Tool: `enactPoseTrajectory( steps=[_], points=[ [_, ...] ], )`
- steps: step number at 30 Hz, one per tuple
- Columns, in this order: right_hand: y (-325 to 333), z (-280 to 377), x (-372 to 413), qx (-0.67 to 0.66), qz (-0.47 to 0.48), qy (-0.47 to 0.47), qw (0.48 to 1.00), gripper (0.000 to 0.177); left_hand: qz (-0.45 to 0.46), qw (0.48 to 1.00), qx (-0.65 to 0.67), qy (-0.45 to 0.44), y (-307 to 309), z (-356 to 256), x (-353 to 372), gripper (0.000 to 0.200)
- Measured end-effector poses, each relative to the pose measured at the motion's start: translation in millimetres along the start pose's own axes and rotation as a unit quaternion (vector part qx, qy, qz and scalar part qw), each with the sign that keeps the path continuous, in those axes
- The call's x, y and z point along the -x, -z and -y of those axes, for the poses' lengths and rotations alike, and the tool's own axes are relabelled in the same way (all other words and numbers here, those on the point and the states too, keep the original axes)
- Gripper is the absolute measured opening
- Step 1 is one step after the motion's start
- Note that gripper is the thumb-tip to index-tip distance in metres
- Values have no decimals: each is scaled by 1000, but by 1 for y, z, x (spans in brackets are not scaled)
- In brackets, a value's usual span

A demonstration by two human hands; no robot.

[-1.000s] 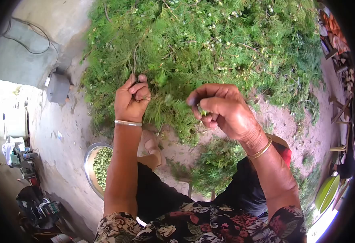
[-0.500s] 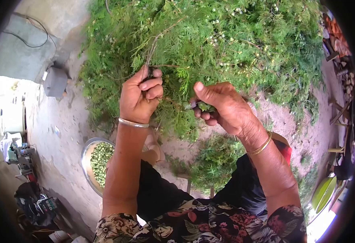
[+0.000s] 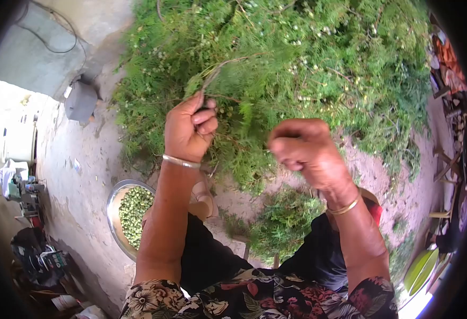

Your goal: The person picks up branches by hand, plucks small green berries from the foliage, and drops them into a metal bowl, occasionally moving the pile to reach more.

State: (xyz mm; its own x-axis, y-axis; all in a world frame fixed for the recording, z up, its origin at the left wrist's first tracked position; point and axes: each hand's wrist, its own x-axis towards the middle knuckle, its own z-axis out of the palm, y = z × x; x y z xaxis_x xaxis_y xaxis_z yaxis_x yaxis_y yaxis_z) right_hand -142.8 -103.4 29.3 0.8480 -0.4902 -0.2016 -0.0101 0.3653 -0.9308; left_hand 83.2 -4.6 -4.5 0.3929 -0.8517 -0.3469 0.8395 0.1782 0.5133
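Note:
My left hand (image 3: 189, 130) is closed around the base of a thin leafy branch (image 3: 220, 69), which points up and to the right over the greenery. To its right, my right hand (image 3: 309, 151) is curled in the air, partly smeared by motion, and whatever lies in its fingers is hidden. Both hands are in front of a large pile of cut evergreen branches (image 3: 340, 64) with small pale cones among the leaves. By my left forearm stands a metal basin (image 3: 111, 215) holding many small green cones (image 3: 135, 212).
A smaller heap of green sprigs (image 3: 284, 218) lies on the ground between my knees. Against the left wall are a grey box (image 3: 81, 101) and a dark bag (image 3: 36, 258). Wooden stools (image 3: 446, 151) and a green oval object (image 3: 420, 270) line the right side.
My right hand has moved slightly right and down, away from the branch, and its fingers have curled; the green cones seen in it before are now out of sight. My left hand keeps the branch.

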Motion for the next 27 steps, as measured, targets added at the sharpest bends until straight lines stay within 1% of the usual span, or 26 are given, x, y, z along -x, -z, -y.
enactPoseTrajectory(
  steps=[1,2,3,4,5,6,7,9,11,13,14,17,18,19,21,23,25,26,27],
  points=[
    [7,2,2,3,9,4,1000,20,-53,996,-38,-58,4,-5,-1,9],
    [16,5,2,-57,-41,11,997,18,-81,979,-129,-133,3,-8,1,9],
    [21,7,2,-118,-92,20,989,16,-77,978,-131,-145,-1,-10,3,9],
    [23,10,1,-116,-85,31,989,16,-96,963,-187,-171,-6,-9,6,9],
    [23,11,1,-136,-123,2,983,16,-115,943,-240,-198,-10,-7,8,11],
    [23,12,1,-155,-160,-28,974,16,-130,944,-223,-203,-7,-5,8,13],
    [22,12,1,-153,-153,-21,976,16,-128,943,-222,-212,-5,-2,9,13],
    [20,11,2,-170,-174,-21,970,18,-80,952,-190,-227,-4,3,14,17],
    [22,7,0,-162,-160,-7,974,19,-53,951,-181,-245,-4,4,15,20],
    [19,4,1,-211,-193,-29,958,18,5,902,-277,-331,-2,5,13,17],
    [21,-3,-1,-223,-192,-38,955,16,11,893,-282,-351,1,6,11,23],
    [19,-17,5,-174,-182,-42,967,14,26,877,-293,-380,1,8,16,29],
    [15,-17,10,-168,-188,-44,967,14,39,880,-279,-382,1,7,17,32],
    [12,-18,13,-161,-181,-42,969,14,37,878,-274,-391,2,7,18,32],
    [11,-20,18,-151,-192,-44,969,16,20,850,-341,-402,2,6,18,31],
    [8,-18,26,-134,-195,-39,971,18,15,843,-332,-424,1,8,15,31],
    [3,-15,35,-154,-200,-15,967,19,0,822,-355,-445,3,12,11,32],
    [-4,-11,39,-137,-192,-4,972,20,-19,839,-329,-433,2,16,8,33],
    [-19,-2,44,-128,-188,-6,974,20,-24,839,-322,-438,1,18,9,33]
  ],
)
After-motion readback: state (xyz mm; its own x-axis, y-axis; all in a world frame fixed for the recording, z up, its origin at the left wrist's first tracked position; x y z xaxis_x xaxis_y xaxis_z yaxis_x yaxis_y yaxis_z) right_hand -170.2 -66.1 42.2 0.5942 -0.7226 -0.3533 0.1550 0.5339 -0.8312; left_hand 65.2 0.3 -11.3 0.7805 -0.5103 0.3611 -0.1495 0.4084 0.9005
